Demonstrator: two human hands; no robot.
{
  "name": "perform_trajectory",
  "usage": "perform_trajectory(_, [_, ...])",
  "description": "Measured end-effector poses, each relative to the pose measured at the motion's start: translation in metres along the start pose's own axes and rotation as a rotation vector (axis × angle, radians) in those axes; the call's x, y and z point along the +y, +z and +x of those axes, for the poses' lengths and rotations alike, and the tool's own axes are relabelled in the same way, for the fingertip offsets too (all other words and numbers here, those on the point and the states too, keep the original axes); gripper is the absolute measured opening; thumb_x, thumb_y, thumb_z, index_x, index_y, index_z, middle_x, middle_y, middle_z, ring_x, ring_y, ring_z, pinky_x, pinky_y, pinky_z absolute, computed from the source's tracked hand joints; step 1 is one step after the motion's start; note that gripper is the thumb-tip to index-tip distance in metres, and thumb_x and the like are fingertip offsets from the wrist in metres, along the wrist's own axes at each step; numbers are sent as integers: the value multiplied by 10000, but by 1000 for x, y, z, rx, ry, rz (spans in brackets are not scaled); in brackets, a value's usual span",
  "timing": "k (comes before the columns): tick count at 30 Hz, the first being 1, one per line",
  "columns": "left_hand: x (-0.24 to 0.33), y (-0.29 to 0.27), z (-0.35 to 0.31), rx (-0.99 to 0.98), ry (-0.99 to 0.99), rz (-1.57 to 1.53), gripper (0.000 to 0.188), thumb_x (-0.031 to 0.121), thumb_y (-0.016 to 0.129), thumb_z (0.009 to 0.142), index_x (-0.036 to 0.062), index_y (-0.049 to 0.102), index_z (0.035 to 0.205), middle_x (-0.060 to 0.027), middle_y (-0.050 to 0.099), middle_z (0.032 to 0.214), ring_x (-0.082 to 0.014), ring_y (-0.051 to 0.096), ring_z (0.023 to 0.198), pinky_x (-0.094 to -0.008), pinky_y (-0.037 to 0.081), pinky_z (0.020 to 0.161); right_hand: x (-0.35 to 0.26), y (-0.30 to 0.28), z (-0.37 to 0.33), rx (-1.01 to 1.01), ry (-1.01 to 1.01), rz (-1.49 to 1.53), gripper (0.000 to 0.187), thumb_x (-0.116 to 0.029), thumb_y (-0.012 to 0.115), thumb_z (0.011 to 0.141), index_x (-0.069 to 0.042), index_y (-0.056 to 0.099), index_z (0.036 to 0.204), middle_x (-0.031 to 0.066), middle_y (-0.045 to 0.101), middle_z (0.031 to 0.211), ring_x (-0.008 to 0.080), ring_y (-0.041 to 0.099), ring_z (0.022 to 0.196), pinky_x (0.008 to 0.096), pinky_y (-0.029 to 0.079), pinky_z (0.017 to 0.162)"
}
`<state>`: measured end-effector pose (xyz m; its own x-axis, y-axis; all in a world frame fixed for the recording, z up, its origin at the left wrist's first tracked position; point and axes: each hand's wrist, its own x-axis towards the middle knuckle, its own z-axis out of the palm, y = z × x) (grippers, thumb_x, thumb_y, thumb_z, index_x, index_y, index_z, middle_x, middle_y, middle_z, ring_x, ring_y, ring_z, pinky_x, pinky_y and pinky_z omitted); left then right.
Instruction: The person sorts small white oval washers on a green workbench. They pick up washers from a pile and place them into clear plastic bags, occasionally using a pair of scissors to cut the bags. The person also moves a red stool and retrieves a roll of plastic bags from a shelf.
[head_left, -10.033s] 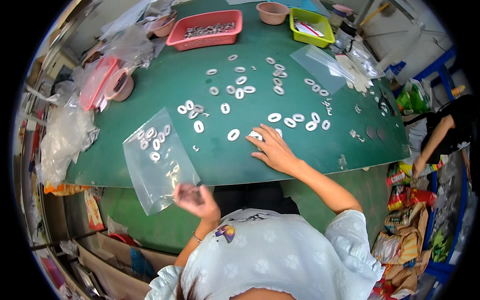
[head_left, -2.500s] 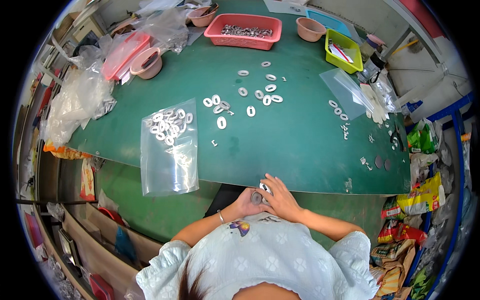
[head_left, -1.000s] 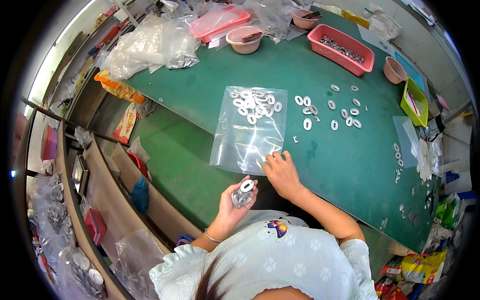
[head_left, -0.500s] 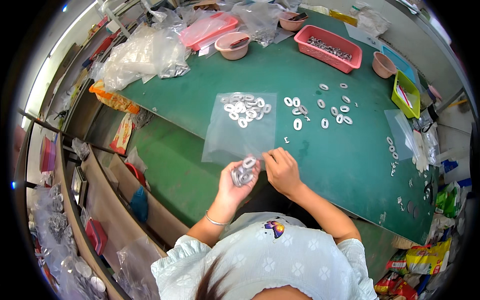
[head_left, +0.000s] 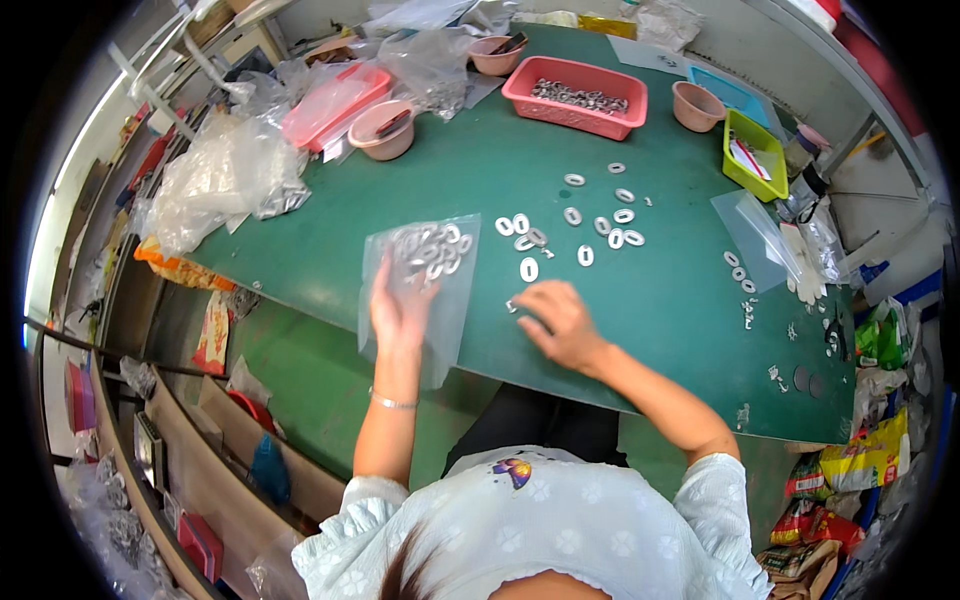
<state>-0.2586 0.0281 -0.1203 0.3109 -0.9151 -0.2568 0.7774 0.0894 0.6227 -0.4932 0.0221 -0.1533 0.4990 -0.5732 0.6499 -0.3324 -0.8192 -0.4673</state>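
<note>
My left hand (head_left: pixel 398 310) is at the left part of a clear plastic bag (head_left: pixel 449 330), its fingers partly seen through the film and a little blurred. The fingers point away from me, with the thumb apart. Just beyond them, a cluster of silver oval rings (head_left: pixel 432 245) shows through the bag; whether any touch my palm is hidden. Over the green table, my right hand (head_left: pixel 560 325) has bent fingers with the thumb apart. A small silver metal piece (head_left: pixel 511 307) lies at its fingertips. Loose oval rings (head_left: pixel 528 268) are scattered beyond it.
On the green table (head_left: pixel 650 340), a pink basket (head_left: pixel 575 122) holds small metal parts. Nearby stand a peach bowl (head_left: pixel 698 106) and a green basket (head_left: pixel 752 182). Crumpled plastic bags (head_left: pixel 225 170) lie at the far left. More rings (head_left: pixel 740 272) and small parts lie toward the right.
My left hand, which held several rings near the table edge, has moved forward to the bag. My right hand has left the bag's edge for the small metal piece. The whole view has shifted.
</note>
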Motion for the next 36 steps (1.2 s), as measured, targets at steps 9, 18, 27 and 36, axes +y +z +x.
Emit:
perform_trajectory(9, [-53, -25, -101, 111, 882, 818, 380, -37, 448, 824, -35, 404, 1201, -192, 383, 1265, -296, 414, 1164, -374, 381, 926, 223, -80, 17, 53, 443, -317, 500, -301, 587, 786, -55, 482, 1209, 135, 448, 1252, 317, 389, 1199, 404, 311, 999])
perform_trajectory(18, [-116, 57, -20, -447, 534, 1287, 411, -33, 475, 805, -56, 409, 1211, -311, 293, 1313, -445, 352, 1186, -486, 287, 993, 288, -61, 47, -232, 644, -454, 496, -448, 444, 866, -80, 529, 1188, 166, 385, 1331, 330, 289, 1277, 406, 254, 1045])
perform_trajectory(27, [-179, 48, 91, -247, 568, 1943, 477, 98, 499, 840, -61, 347, 1263, -333, 237, 1331, -506, 178, 1253, -548, 214, 1015, 199, -74, 5, -386, 393, 28, 376, -290, 529, 847, -24, 542, 1113, 159, 455, 1253, 326, 358, 1232, 398, 300, 1013])
perform_trajectory(36, [-208, 83, 52, -692, 522, 1462, 386, -15, 459, 812, -44, 418, 1196, -287, 282, 1325, -422, 301, 1231, -424, 279, 1021, 255, -43, 53, -261, 219, -126, 432, -334, 513, 847, -64, 517, 1186, 122, 428, 1300, 297, 324, 1260, 400, 266, 1037])
